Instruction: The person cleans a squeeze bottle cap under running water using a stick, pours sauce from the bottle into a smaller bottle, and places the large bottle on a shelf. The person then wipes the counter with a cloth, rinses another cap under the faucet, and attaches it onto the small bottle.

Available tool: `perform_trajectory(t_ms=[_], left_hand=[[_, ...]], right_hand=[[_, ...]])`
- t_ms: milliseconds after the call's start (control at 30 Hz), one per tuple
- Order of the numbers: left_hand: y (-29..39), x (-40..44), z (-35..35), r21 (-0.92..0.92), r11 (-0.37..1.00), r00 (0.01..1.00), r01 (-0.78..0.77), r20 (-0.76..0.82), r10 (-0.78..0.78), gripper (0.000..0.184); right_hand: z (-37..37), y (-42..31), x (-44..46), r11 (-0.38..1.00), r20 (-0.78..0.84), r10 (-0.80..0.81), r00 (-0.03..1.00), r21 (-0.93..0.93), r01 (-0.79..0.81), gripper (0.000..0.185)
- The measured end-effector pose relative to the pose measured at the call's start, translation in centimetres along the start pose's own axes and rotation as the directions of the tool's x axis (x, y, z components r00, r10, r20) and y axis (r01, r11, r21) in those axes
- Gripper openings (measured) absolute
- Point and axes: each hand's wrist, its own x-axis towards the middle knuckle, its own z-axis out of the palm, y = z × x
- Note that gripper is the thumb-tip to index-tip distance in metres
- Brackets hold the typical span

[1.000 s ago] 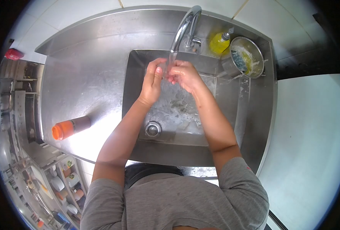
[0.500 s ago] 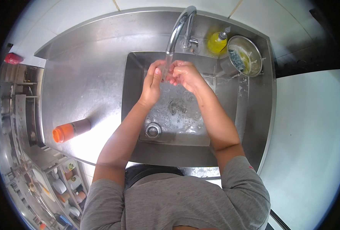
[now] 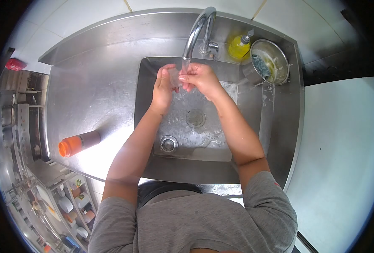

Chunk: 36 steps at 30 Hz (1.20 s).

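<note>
Under the running tap (image 3: pixel 199 31), both hands are around a small translucent piece (image 3: pixel 175 77), its exact kind unclear. My left hand (image 3: pixel 163 86) grips its left side, thumb up against it. My right hand (image 3: pixel 199 80) pinches its right side with thumb and fingers, right below the spout. Water falls from the spout onto my right hand and the piece. Below them lies the wet steel sink basin (image 3: pixel 212 135), with a round drain strainer (image 3: pixel 168 143) at its lower left. A round, clear shape (image 3: pixel 195 118) shows on the basin floor.
On the left steel counter (image 3: pixel 90 88) lies an orange-topped bottle (image 3: pixel 79 143) on its side. A yellow soap bottle (image 3: pixel 239 47) and a metal bowl (image 3: pixel 279 63) with a scrubbing pad (image 3: pixel 260 66) stand at the back right. Shelves with dishes (image 3: pixel 65 204) are at lower left.
My hands have turned the translucent piece, which now shows more clearly between them. My right thumb has come across onto it. The view has shifted slightly.
</note>
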Motion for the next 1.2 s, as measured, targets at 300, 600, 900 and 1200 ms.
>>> perform_trajectory(t_ms=[300, 600, 900, 1200], left_hand=[[0.8, -0.3, -0.1, -0.373, 0.801, 0.879, 0.468, 0.288, -0.379, 0.052], [0.5, 0.0, 0.8, 0.174, 0.984, 1.000, 0.024, -0.024, -0.020, 0.044], [1.3, -0.7, 1.8, 0.794, 0.461, 0.886, -0.396, 0.199, 0.418, 0.072], [0.5, -0.5, 0.5, 0.464, 0.875, 0.973, -0.141, -0.098, 0.208, 0.055]], right_hand=[[1.1, -0.1, -0.6, 0.954, -0.066, -0.145, 0.987, -0.276, 0.122, 0.011], [-1.1, 3.2, 1.2, 0.992, -0.335, -0.101, 0.937, -0.108, 0.068, 0.020], [-0.7, 6.1, -1.0, 0.921, -0.373, 0.250, 0.893, 0.377, -0.100, 0.012], [-0.1, 4.3, -1.5, 0.981, -0.401, 0.075, 0.913, 0.192, 0.004, 0.018]])
